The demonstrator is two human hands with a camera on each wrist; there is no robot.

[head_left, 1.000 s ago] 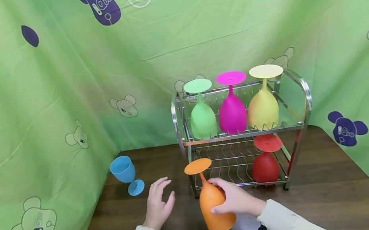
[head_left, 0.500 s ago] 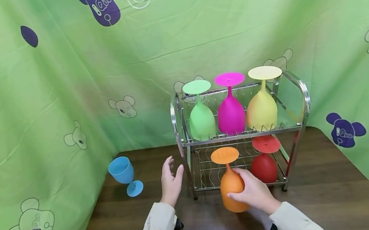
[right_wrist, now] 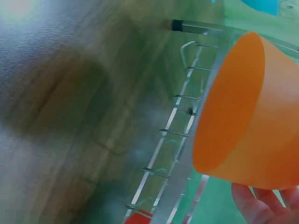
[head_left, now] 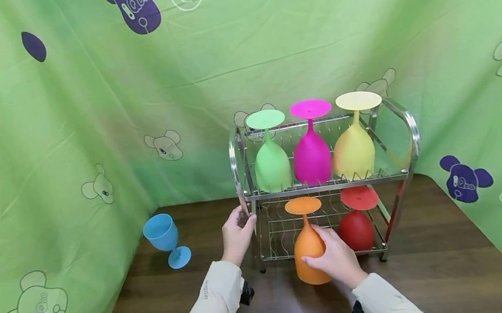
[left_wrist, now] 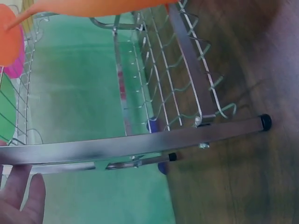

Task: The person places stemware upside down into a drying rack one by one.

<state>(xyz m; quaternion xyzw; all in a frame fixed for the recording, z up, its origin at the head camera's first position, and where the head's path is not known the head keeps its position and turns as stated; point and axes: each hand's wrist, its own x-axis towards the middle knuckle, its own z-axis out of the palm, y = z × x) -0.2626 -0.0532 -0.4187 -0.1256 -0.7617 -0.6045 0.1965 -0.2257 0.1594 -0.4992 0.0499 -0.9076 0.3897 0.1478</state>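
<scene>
My right hand [head_left: 338, 260] grips an orange goblet [head_left: 309, 248] by the side of its bowl. The goblet is upside down, its mouth facing down and its round foot on top, just in front of the lower shelf of a metal dish rack [head_left: 325, 187]. In the right wrist view the mouth of the orange goblet [right_wrist: 233, 107] faces the camera, with fingertips along its side. My left hand [head_left: 237, 237] is at the rack's left post, thumb and fingers on either side of it; in the left wrist view, fingers [left_wrist: 17, 184] reach the post [left_wrist: 140, 145].
On the upper shelf, green [head_left: 273, 166], magenta [head_left: 312, 157] and yellow [head_left: 355, 153] goblets stand inverted. A red goblet [head_left: 356, 230] sits inverted at the lower shelf's right. A blue goblet [head_left: 162, 233] stands on the wooden table [head_left: 424, 287] at left. Green patterned cloth [head_left: 200, 88] surrounds the table.
My right hand has carried the orange goblet rightward and up toward the lower shelf. My left hand has moved away from the blue goblet's side over to the rack's left post.
</scene>
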